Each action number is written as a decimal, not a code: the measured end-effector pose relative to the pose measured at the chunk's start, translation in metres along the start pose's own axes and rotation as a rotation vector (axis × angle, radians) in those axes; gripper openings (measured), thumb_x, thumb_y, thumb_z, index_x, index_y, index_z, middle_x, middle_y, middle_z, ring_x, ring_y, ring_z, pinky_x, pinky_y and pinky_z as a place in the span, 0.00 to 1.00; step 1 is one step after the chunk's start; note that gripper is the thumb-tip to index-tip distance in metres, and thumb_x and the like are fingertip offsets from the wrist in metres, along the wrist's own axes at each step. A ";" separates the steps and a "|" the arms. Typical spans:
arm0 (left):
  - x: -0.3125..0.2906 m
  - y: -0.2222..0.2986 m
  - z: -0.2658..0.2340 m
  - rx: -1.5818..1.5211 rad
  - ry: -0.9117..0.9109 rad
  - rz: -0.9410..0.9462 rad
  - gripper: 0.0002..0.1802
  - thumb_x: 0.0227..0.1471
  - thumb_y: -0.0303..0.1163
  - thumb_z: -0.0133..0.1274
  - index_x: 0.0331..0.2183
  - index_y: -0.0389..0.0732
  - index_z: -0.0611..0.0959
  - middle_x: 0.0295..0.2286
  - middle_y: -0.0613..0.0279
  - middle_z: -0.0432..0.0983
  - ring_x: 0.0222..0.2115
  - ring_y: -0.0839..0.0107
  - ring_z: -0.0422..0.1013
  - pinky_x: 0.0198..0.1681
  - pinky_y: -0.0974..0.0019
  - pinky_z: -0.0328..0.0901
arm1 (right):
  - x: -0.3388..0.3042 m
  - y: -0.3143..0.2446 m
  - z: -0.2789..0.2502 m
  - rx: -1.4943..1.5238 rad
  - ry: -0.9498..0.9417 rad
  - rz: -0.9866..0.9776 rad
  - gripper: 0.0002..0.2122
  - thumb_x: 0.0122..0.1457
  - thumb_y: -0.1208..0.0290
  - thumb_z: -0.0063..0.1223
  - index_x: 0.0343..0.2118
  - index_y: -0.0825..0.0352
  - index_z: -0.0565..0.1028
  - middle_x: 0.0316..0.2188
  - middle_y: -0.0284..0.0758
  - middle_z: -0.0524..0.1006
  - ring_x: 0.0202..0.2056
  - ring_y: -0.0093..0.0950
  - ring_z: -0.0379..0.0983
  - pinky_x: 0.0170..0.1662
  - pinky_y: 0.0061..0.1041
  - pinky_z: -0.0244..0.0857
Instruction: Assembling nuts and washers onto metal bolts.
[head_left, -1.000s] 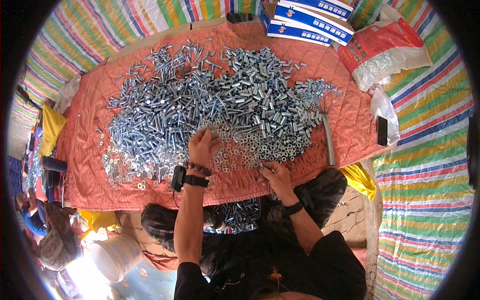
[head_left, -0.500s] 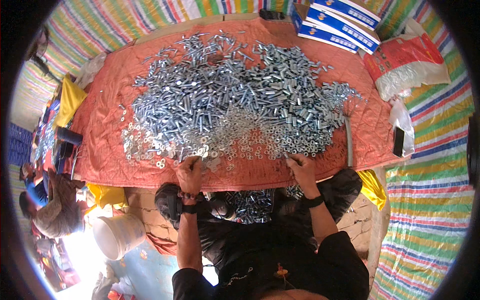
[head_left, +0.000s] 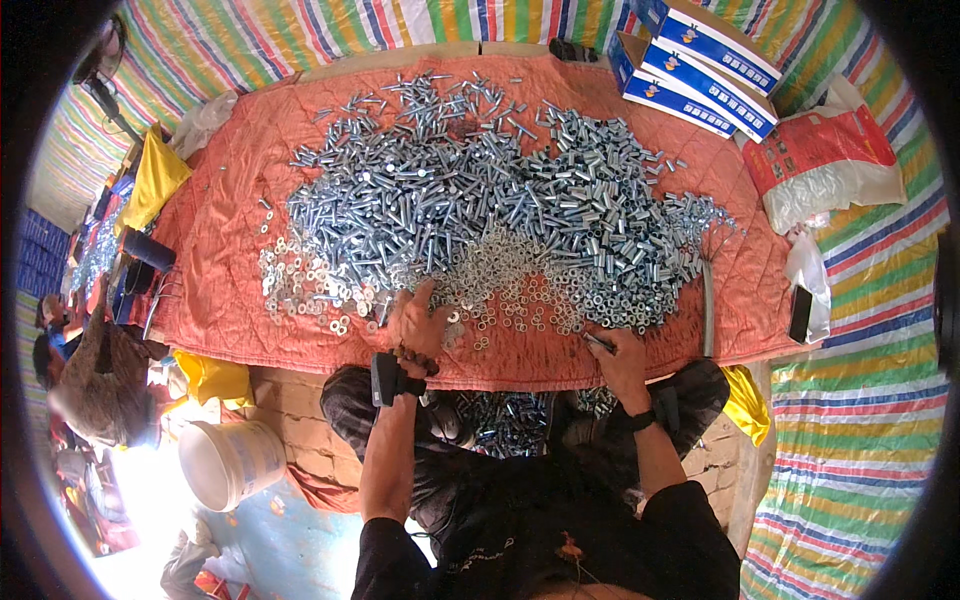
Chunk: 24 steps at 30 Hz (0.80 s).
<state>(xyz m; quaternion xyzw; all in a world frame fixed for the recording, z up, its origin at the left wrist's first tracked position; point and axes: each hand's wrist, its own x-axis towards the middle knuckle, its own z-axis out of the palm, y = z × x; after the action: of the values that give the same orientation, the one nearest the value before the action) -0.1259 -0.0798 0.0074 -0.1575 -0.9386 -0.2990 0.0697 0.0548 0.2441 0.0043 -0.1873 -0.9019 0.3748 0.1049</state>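
On the red quilted cloth (head_left: pixel 225 220) lies a wide heap of shiny metal bolts and rods (head_left: pixel 400 200). Short metal sleeves (head_left: pixel 580 200) make up its right part. Small nuts or rings (head_left: pixel 500 258) and flat washers (head_left: pixel 290 275) are spread along its near edge. My left hand (head_left: pixel 418 325) reaches over that edge with fingers apart, its fingertips among the small rings and washers. My right hand (head_left: pixel 624 360), near the cloth's front edge, pinches a short metal bolt (head_left: pixel 599 343); its far end is hidden by the fingers.
Blue-and-white boxes (head_left: pixel 700 85) are stacked at the far right, beside a red-and-white bag (head_left: pixel 825 160). A phone (head_left: pixel 800 314) and a grey tube (head_left: pixel 708 310) lie at the right. More metal parts (head_left: pixel 505 422) sit below the table edge. A white bucket (head_left: pixel 230 465) and another person (head_left: pixel 100 380) are at the left.
My left hand has moved forward from the cloth's front edge to the small parts, and its fingers have spread. My right hand stays near the front edge, turned slightly. The whole view has shifted.
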 end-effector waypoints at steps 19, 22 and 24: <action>-0.046 0.053 0.009 -0.058 0.144 0.087 0.23 0.47 0.33 0.65 0.46 0.38 0.79 0.46 0.48 0.74 0.48 0.45 0.69 0.46 0.50 0.68 | -0.002 0.004 0.010 -0.002 0.163 -0.041 0.09 0.53 0.68 0.65 0.34 0.67 0.79 0.30 0.39 0.76 0.34 0.41 0.74 0.37 0.40 0.66; -0.059 0.044 0.009 0.111 0.171 0.008 0.37 0.48 0.41 0.64 0.56 0.37 0.71 0.56 0.39 0.65 0.58 0.39 0.60 0.58 0.41 0.58 | -0.002 0.000 0.011 0.008 0.186 -0.035 0.09 0.53 0.69 0.65 0.32 0.67 0.79 0.29 0.39 0.76 0.32 0.39 0.74 0.36 0.37 0.66; -0.067 0.040 0.017 0.230 0.162 -0.035 0.46 0.47 0.49 0.65 0.60 0.36 0.66 0.59 0.36 0.61 0.62 0.37 0.54 0.63 0.37 0.50 | -0.001 -0.005 0.012 0.004 0.217 -0.065 0.08 0.51 0.73 0.66 0.31 0.68 0.78 0.28 0.38 0.76 0.29 0.35 0.74 0.33 0.32 0.66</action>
<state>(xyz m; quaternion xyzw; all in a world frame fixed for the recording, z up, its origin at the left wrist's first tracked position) -0.0499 -0.0562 -0.0003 -0.1072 -0.9606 -0.2022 0.1575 0.0508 0.2324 -0.0007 -0.1974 -0.8902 0.3504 0.2141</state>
